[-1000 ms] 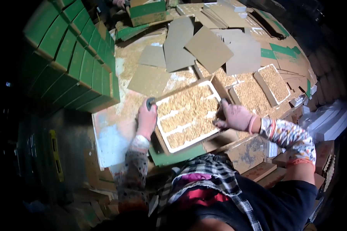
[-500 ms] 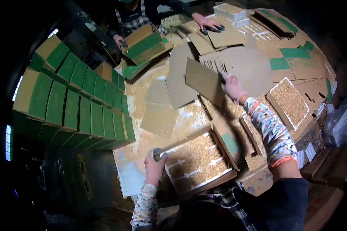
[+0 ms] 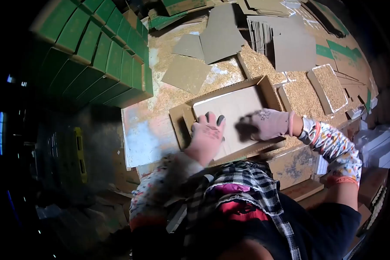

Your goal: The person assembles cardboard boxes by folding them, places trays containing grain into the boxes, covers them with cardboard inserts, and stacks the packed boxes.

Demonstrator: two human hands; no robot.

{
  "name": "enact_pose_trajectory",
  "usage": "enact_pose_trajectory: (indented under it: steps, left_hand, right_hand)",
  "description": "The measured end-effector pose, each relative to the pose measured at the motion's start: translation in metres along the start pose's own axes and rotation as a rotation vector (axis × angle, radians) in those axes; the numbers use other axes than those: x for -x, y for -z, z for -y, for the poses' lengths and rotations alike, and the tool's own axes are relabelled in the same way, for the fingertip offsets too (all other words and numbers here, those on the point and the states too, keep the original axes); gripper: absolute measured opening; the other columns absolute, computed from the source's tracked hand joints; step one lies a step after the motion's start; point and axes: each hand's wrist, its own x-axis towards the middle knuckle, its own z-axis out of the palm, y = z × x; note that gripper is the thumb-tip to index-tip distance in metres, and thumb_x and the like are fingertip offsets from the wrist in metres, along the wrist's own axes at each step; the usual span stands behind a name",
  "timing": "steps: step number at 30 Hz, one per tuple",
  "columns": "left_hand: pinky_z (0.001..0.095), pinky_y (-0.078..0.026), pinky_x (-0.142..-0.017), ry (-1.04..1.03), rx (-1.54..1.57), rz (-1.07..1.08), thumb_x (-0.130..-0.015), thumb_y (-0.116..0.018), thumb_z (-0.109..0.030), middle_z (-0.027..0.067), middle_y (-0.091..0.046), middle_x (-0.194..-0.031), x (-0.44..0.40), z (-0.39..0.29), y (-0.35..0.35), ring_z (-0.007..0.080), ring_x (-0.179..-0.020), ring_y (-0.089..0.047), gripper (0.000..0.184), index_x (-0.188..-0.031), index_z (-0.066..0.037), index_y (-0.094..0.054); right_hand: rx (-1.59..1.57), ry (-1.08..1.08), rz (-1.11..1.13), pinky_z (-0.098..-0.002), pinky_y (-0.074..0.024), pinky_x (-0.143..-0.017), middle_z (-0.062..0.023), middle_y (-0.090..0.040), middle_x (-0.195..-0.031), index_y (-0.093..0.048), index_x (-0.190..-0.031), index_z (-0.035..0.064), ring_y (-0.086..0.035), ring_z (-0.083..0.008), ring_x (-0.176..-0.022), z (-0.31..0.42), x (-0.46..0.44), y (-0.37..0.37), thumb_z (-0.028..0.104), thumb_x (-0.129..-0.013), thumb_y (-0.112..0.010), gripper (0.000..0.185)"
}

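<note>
Here, green boxes stand stacked at far left, beside the table. Next, an open carton holds a card, lying flat. The left hand rests on it, fingers slightly spread; the right hand curls over its right part, whether pinching I cannot tell. Rightmost lies a filled tray.

My table bright towards twelve o'clock, its edge fisheye-curved at two, my right hand blurred, bluish glare at nine
</note>
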Motion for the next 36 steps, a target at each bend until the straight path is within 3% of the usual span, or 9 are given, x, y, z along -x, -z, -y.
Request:
enact_pose_trajectory:
  steps: [6, 8, 9, 12, 18, 23, 27, 31, 36]
  left_hand:
    - [0.0484, -0.035, -0.099, -0.145, 0.421, 0.293, -0.086, -0.05, -0.028, 0.0263, -0.043, -0.128, -0.029, 0.026, -0.006, 0.0416, -0.115, -0.046, 0.05, -0.129, -0.005, -0.045]
    - [0.045, -0.039, -0.096, -0.082, 0.412, -0.477, -0.089, -0.047, -0.023, 0.0217, -0.05, -0.122, -0.005, 0.047, -0.009, 0.037, -0.112, -0.049, 0.041, -0.126, -0.005, -0.047]
    - [0.0438, -0.045, -0.091, 0.089, 0.275, -0.726, -0.092, -0.046, -0.021, 0.021, -0.054, -0.116, -0.001, 0.057, -0.001, 0.035, -0.109, -0.053, 0.038, -0.126, -0.004, -0.046]
    - [0.0369, -0.048, -0.087, 0.389, 2.106, -0.281, -0.095, -0.046, -0.018, 0.0163, -0.057, -0.115, 0.011, 0.06, -0.02, 0.0262, -0.107, -0.056, 0.037, -0.129, -0.004, -0.042]
    - [0.0353, -0.048, -0.081, 0.744, 1.618, -0.48, -0.075, -0.073, -0.041, 0.0199, -0.064, -0.101, -0.04, 0.02, -0.121, 0.0281, -0.091, -0.063, 0.065, -0.114, 0.007, -0.051]
    - [0.0328, -0.048, -0.085, 0.812, 1.327, -0.333, -0.076, -0.072, -0.045, 0.0224, -0.062, -0.107, -0.035, 0.037, -0.13, 0.0257, -0.101, -0.061, 0.077, -0.122, 0.01, -0.046]
    - [0.0245, -0.04, -0.098, 0.397, 2.618, -0.344, -0.096, -0.051, -0.022, 0.0077, -0.053, -0.128, 0.002, 0.076, -0.148, 0.0125, -0.117, -0.05, 0.043, -0.131, 0.001, -0.045]
    - [0.0362, -0.041, -0.095, 0.844, 1.045, -0.894, -0.084, -0.066, -0.029, 0.0179, -0.052, -0.123, 0.024, 0.214, -0.223, 0.0278, -0.113, -0.052, 0.048, -0.122, -0.004, -0.052]
    - [0.0601, -0.022, -0.102, 1.375, 0.213, -0.715, -0.083, -0.056, -0.049, 0.0131, -0.047, -0.129, -0.013, 0.353, -0.327, 0.0322, -0.122, -0.039, 0.06, -0.125, -0.007, -0.047]
  right_hand:
    - [-0.127, 0.058, -0.124, -0.0408, -0.04, -0.098, -0.0194, -0.052, -0.125, -0.046, -0.132, 0.008, -0.049, -0.0283, -0.118, -0.023, -0.026, -0.006, 0.029, -0.089, -0.049, 0.048]
    - [-1.123, -0.035, -0.321, -0.0307, -0.0427, -0.094, -0.0114, -0.059, -0.118, -0.047, -0.13, 0.0022, -0.054, -0.0186, -0.107, -0.035, 0.017, 0.036, 0.016, -0.09, -0.048, 0.043]
    - [-0.776, 0.091, -0.715, -0.0314, -0.0425, -0.095, -0.0106, -0.057, -0.121, -0.046, -0.13, 0.0002, -0.054, -0.0194, -0.108, -0.046, 0.034, 0.045, 0.013, -0.09, -0.047, 0.042]
    - [-1.116, -0.146, -0.458, -0.0323, -0.0382, -0.1, -0.0188, -0.052, -0.126, -0.047, -0.129, -0.0015, -0.051, -0.023, -0.116, -0.128, 0.054, 0.031, 0.022, -0.089, -0.054, 0.047]
    - [-0.382, -0.286, -0.362, -0.0365, -0.0418, -0.093, -0.0134, -0.055, -0.12, -0.037, -0.134, -0.0038, -0.052, -0.0241, -0.11, -0.139, -0.044, -0.042, 0.042, -0.086, -0.061, 0.07]
    - [-0.973, -0.212, -0.503, -0.0323, -0.0381, -0.098, -0.0104, -0.052, -0.121, -0.04, -0.133, -0.0001, -0.047, -0.0186, -0.114, -0.096, -0.018, -0.058, 0.023, -0.093, -0.053, 0.049]
    - [-0.616, -0.22, -0.826, -0.0346, -0.0368, -0.102, -0.0143, -0.05, -0.128, -0.043, -0.131, -0.0001, -0.049, -0.0211, -0.116, -0.1, 0.011, -0.112, 0.036, -0.094, -0.048, 0.052]
    - [-2.364, -0.117, -0.436, -0.0368, -0.0362, -0.103, -0.0184, -0.05, -0.129, -0.045, -0.13, -0.0022, -0.049, -0.0245, -0.118, -0.016, -0.034, -0.082, 0.045, -0.092, -0.048, 0.061]
    - [-1.71, -0.186, -0.644, -0.0373, -0.039, -0.1, -0.0148, -0.053, -0.126, -0.045, -0.13, -0.0016, -0.051, -0.0235, -0.116, 0.08, -0.155, -0.061, 0.044, -0.093, -0.046, 0.059]
